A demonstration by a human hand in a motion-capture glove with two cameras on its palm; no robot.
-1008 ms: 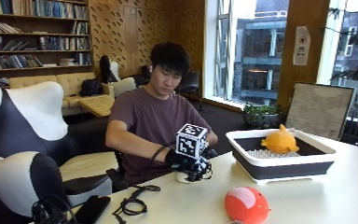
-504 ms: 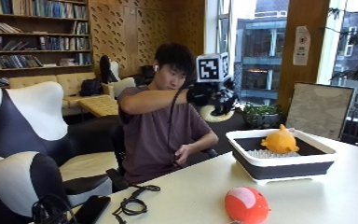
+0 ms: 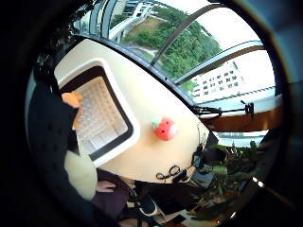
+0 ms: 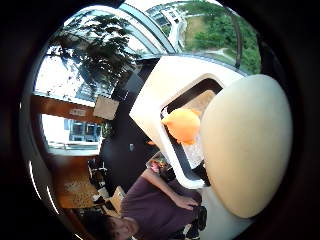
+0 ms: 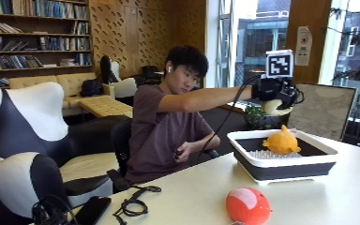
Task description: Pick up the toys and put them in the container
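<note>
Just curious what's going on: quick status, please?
Right hand raised over the bin, holding a cream toy. Orange toy already in the bin. Red toy on the table. Nothing in the way.

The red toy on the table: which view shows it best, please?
The outside view: the red toy sits large and unobstructed on the table. The little finger side palm view shows it small; the thumb side view misses it.
</note>
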